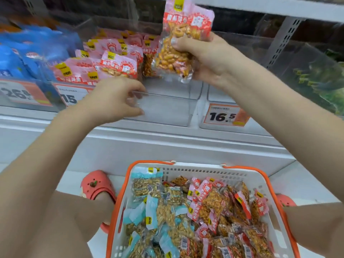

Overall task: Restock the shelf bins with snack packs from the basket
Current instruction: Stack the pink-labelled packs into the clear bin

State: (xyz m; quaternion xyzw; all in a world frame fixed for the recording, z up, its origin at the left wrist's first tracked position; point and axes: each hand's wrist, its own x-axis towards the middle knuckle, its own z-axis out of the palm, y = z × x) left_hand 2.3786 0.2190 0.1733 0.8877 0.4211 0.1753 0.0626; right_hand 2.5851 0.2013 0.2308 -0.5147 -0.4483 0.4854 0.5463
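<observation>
Basket's (264, 175) near end cut off below; blue packs (33, 51) blurred; left price tag (20, 94) partly cropped.

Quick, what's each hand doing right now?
Left hand: fingers loosely curled at the clear bin's front edge, holding nothing that I can see.
Right hand: gripping a bunch of red snack packs above the bin.

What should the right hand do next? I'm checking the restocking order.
Probably lower the red snack packs gripped by the right hand into the clear bin, whose right front part is bare beside the same red packs, while the left hand touches its front rim.
</observation>
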